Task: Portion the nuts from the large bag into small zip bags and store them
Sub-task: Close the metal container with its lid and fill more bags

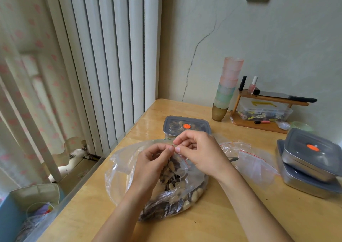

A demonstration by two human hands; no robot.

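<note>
Your left hand (153,160) and right hand (199,153) hung close together above the large bag (118,169), the fingers of both clamped on the red-lined mouth of a small zip bag (178,167) partly filled with nuts. The large bag lay on the bench (231,214), more nuts (185,201) pooled at its near end. Spare zip bags (255,160) lay just right of it.

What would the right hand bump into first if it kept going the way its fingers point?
Probably the left hand: the right hand has its fingers pointing leftward at it, fingertips nearly touching, and both pinch the top edge of the small zip bag.
</note>
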